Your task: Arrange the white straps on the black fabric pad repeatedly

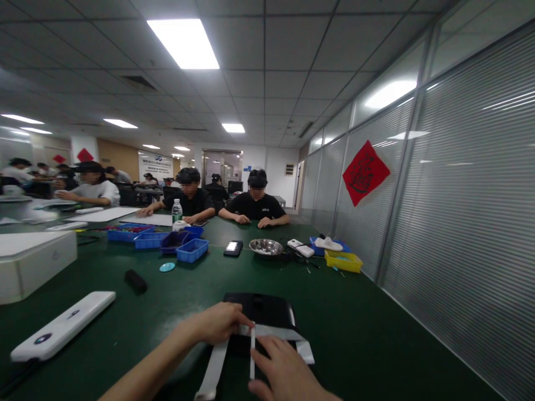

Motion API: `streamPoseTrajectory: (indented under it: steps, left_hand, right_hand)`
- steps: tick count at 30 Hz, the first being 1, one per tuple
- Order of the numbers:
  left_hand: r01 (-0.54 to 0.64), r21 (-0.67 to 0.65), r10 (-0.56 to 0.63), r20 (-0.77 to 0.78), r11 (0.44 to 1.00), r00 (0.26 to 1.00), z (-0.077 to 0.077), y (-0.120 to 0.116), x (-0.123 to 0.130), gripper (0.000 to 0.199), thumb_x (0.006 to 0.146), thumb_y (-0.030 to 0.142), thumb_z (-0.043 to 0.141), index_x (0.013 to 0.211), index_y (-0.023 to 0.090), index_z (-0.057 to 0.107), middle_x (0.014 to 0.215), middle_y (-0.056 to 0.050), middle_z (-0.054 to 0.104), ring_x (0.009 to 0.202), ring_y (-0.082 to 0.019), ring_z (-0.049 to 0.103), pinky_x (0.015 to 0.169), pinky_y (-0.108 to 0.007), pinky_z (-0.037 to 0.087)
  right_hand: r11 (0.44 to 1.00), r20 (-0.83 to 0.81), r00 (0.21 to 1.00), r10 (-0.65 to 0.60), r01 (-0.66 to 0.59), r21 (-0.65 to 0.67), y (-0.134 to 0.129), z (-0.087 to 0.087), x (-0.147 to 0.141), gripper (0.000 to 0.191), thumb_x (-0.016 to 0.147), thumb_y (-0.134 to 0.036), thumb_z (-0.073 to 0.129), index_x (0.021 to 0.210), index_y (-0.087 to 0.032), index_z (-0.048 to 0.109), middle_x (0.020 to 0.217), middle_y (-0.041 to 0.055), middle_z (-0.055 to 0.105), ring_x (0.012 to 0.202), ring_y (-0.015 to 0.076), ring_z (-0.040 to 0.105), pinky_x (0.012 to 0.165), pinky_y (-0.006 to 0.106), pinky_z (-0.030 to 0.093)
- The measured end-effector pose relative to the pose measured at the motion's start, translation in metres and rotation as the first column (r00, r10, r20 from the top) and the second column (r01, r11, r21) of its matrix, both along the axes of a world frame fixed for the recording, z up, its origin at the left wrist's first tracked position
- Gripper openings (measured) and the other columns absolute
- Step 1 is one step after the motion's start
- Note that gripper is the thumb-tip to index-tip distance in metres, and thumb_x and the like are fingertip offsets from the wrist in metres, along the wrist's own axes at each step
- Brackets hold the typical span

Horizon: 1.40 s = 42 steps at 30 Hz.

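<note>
A black, flat, smooth-topped object (261, 307) lies on the table in front of me, with white straps (216, 367) across and beside it. A thin white strip (252, 352) runs lengthwise between my hands. My left hand (219, 323) comes in from the left, its fingers closed together at the strip's far end on the black object. Its thumb is mostly hidden. My right hand (284, 367) lies low over the near part, fingers apart, with its index fingertip and thumb touching or just beside the strip. Its palm covers part of the straps.
Blue trays (192, 250), a metal bowl (266, 248), a phone (233, 248) and a yellow tray (343, 261) stand farther back. At left are a white power bank-like device (62, 326), a black item (136, 282) and a white box (37, 267). People sit across the table.
</note>
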<state>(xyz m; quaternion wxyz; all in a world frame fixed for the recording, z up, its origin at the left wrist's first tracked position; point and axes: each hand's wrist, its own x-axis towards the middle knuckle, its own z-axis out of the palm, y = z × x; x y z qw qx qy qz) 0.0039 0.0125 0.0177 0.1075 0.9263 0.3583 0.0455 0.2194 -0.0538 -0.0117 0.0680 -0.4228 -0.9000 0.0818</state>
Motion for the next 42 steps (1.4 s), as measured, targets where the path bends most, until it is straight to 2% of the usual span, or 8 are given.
streamPoseTrajectory:
  steps: [5,9,16,29,32,35,38,42]
  left_hand:
    - [0.000,-0.008,0.000,0.010,1.000,1.000,0.000,0.000,0.000,0.048,0.084,0.016,0.044,0.124,0.039,0.055,0.104,-0.002,0.060,0.093,-0.020,0.059,0.080,-0.027,0.043]
    - [0.000,0.002,0.000,0.014,1.000,1.000,0.002,-0.002,0.000,0.043,0.086,0.021,0.043,0.123,0.039,0.056,0.103,-0.002,0.061,0.093,-0.020,0.060,0.081,-0.028,0.043]
    - [0.001,-0.043,0.000,0.031,0.999,1.000,0.006,-0.002,-0.002,0.045,0.084,0.017,0.044,0.123,0.037,0.057,0.107,-0.002,0.059,0.096,-0.019,0.058,0.084,-0.029,0.043]
    - [-0.039,-0.254,0.075,0.132,0.966,0.988,0.001,0.016,-0.023,0.032,0.071,0.016,0.058,0.101,0.024,0.066,0.098,0.000,0.063,0.084,-0.015,0.058,0.072,-0.022,0.044]
    - [-0.110,-0.268,0.165,0.193,0.957,0.967,-0.008,0.032,-0.037,0.026,0.073,0.029,0.061,0.097,0.020,0.064,0.088,0.001,0.065,0.077,-0.014,0.058,0.065,-0.021,0.044]
    - [-0.284,-0.125,0.306,0.225,0.951,0.925,-0.014,0.048,-0.055,0.020,0.078,0.031,0.053,0.089,0.017,0.063,0.081,0.000,0.065,0.073,-0.014,0.059,0.063,-0.021,0.043]
    - [-0.531,0.074,0.515,0.170,0.844,0.841,-0.019,0.060,-0.073,0.017,0.078,0.023,0.049,0.085,0.017,0.064,0.085,-0.003,0.067,0.077,-0.015,0.060,0.067,-0.023,0.043]
    - [-0.680,0.149,0.665,0.143,0.718,0.733,-0.028,0.073,-0.096,0.022,0.077,0.017,0.046,0.090,0.019,0.064,0.094,-0.008,0.067,0.087,-0.020,0.061,0.074,-0.027,0.044]
  right_hand:
    - [0.999,-0.001,1.000,0.023,-0.023,-0.031,0.000,-0.007,0.007,0.056,0.084,-0.045,0.054,0.135,-0.022,0.047,0.144,0.0171,0.038,0.129,0.0360,0.037,0.104,0.051,0.031]
    - [0.996,-0.093,0.994,0.061,-0.067,-0.064,-0.002,0.009,0.012,0.043,0.086,-0.043,0.051,0.126,-0.026,0.056,0.140,0.0109,0.045,0.126,0.0303,0.041,0.104,0.043,0.033]
    - [0.961,-0.178,0.945,-0.275,0.263,-0.089,0.019,0.032,0.047,0.037,0.092,-0.041,0.038,0.090,-0.019,0.068,0.097,0.0072,0.062,0.092,0.0203,0.056,0.081,0.032,0.043]
    - [0.940,-0.254,0.912,-0.323,0.278,-0.197,0.046,0.022,0.079,0.030,0.088,-0.037,0.045,0.083,-0.020,0.070,0.094,0.0047,0.064,0.082,0.0160,0.059,0.069,0.025,0.042]
    - [0.939,-0.248,0.907,-0.341,0.316,-0.133,0.056,0.027,0.081,0.026,0.086,-0.034,0.048,0.085,-0.019,0.070,0.092,0.0052,0.065,0.081,0.0165,0.059,0.069,0.025,0.043]
    - [0.959,-0.250,0.926,-0.282,0.274,-0.067,0.069,0.030,0.070,0.021,0.081,-0.027,0.052,0.090,-0.018,0.069,0.092,0.0054,0.065,0.080,0.0168,0.059,0.069,0.026,0.044]
    - [0.980,-0.258,0.945,-0.199,0.195,-0.038,0.083,0.033,0.051,0.025,0.077,-0.022,0.055,0.098,-0.018,0.067,0.098,0.0068,0.065,0.088,0.0186,0.060,0.078,0.028,0.044]
    - [0.997,-0.271,0.960,-0.066,0.054,-0.052,0.105,0.030,0.026,0.036,0.075,-0.020,0.055,0.110,-0.018,0.064,0.112,0.0075,0.063,0.105,0.0208,0.056,0.093,0.030,0.040]
